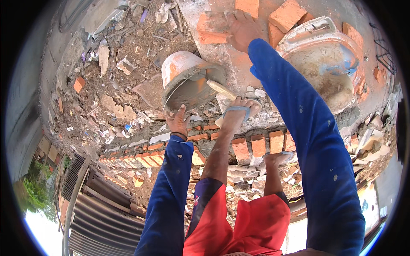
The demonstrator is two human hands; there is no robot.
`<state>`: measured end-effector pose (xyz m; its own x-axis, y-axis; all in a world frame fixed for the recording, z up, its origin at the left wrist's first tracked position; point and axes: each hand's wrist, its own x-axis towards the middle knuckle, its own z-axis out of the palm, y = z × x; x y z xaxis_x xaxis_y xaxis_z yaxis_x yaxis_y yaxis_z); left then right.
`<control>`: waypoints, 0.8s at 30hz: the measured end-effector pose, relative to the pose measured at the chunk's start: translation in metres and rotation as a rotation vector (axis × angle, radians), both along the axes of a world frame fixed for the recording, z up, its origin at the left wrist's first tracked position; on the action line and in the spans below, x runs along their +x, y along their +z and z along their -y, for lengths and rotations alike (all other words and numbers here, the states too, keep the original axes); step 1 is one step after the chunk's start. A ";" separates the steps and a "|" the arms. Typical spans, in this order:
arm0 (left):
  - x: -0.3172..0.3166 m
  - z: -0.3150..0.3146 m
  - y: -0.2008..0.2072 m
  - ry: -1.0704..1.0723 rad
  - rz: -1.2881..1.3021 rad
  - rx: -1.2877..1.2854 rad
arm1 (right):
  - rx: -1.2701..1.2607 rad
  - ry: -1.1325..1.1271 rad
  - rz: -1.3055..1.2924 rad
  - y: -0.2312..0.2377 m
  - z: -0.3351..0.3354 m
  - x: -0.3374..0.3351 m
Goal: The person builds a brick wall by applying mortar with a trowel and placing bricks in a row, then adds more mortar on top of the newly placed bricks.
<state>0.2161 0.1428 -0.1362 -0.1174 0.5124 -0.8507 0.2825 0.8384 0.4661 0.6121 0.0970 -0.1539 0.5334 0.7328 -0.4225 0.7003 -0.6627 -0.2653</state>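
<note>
My left hand (178,123) grips the near rim of a tilted, mortar-smeared bucket (181,64), fingers curled at its edge. Grey wet mortar (188,91) lies inside, and a trowel's wooden handle (222,89) sticks out over the rim toward my foot; the blade is mostly hidden in the bucket. My right arm stretches far forward. There my right hand (244,30) is closed round the right end of an orange brick (211,30) lying on the concrete slab, its fingers and thumb spanning the end.
Loose bricks (287,16) and a dirty plastic basin (324,59) stand at the far right. A low brick course (258,145) with a string line runs between my sandalled feet (241,106). Rubble (115,98) covers the ground left; corrugated sheets (106,217) lie lower left.
</note>
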 end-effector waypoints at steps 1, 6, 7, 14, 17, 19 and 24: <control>0.001 0.005 -0.001 0.008 -0.031 0.007 | 0.027 -0.081 -0.097 0.007 0.013 -0.005; 0.002 0.021 -0.004 -0.063 -0.181 -0.039 | 0.359 -0.564 -0.707 0.056 0.114 -0.037; 0.000 0.023 -0.005 -0.082 -0.169 -0.032 | 0.380 -0.636 -0.953 0.067 0.138 -0.044; -0.012 -0.008 0.019 -0.313 -0.387 -0.064 | 0.585 -1.039 -1.867 0.138 0.298 -0.126; 0.003 0.027 0.044 -0.644 -0.400 0.070 | 0.682 -1.142 -1.915 0.144 0.380 -0.164; 0.087 0.159 0.110 -0.815 -0.011 -0.019 | 0.719 -1.240 -1.991 0.144 0.446 -0.194; 0.167 0.326 0.137 -0.931 0.527 -0.696 | 0.734 -1.633 -2.118 0.130 0.547 -0.264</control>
